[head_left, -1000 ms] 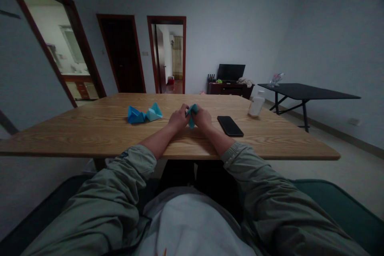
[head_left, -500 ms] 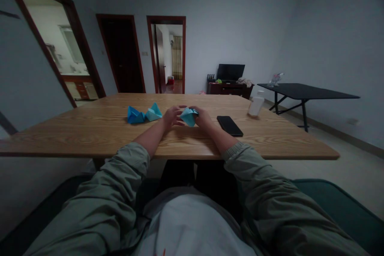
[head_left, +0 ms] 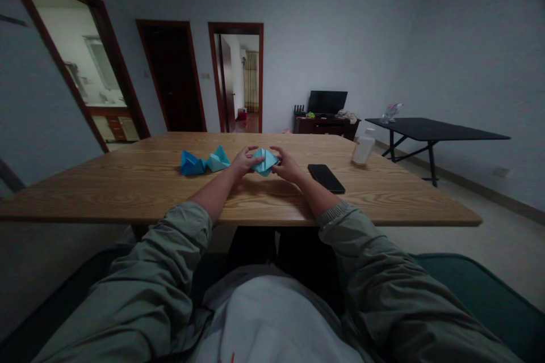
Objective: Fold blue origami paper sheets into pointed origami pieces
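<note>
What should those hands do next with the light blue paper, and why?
Probably lay the light blue folded paper on the wooden table and press its fold. The left hand and right hand hold it by its sides, its folds look puffy, and the table lies right beneath it.

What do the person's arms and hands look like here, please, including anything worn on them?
Both arms wear a loose, wrinkled grey-green jacket: the left sleeve and the right sleeve, which ends in a ribbed cuff. The left hand and right hand are bare, without gloves.
</note>
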A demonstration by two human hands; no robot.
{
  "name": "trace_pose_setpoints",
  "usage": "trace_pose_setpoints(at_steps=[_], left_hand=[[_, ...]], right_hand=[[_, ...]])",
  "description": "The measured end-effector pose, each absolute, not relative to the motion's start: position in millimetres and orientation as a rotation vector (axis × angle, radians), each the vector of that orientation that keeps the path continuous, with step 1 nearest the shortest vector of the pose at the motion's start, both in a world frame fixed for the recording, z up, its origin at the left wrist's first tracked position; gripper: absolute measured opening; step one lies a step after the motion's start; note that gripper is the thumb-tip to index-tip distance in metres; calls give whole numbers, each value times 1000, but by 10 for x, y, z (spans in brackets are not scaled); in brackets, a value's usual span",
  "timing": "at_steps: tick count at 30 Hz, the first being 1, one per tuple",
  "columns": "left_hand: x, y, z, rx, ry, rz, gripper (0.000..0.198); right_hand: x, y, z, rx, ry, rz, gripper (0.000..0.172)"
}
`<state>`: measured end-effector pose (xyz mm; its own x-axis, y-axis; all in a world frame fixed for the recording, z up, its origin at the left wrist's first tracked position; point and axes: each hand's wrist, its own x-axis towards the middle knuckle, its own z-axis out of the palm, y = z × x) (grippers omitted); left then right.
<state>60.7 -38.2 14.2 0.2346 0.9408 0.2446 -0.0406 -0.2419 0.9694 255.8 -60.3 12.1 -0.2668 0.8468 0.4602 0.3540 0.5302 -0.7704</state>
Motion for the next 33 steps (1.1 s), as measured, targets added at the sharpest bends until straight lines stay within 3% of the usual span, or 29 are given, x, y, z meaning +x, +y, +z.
trace_pose_setpoints(at_steps=[4, 7, 10, 14, 21, 29, 33], left_hand=[[597, -282, 107, 1571, 937, 1365, 83], [623, -275, 84, 1728, 913, 1417, 65], [641, -314, 81, 1812, 903, 1317, 55], [626, -366, 99, 1832, 831, 1142, 60], [604, -401, 120, 1806, 783, 1070, 71], [577, -375, 131, 1850, 837, 1084, 65], [566, -405, 139, 2005, 897, 1069, 51]], right_hand=[[2557, -623, 146, -959, -1773, 911, 56], [2531, -618, 128, -941, -1786, 901, 46], [2519, -581, 92, -951, -1816, 816, 37], [2541, -541, 87, -948, -1779, 848, 27], [2554, -565, 129, -974, -1764, 921, 31], [2552, -620, 155, -1004, -1789, 958, 30], [2549, -616, 150, -991, -1867, 849, 24]])
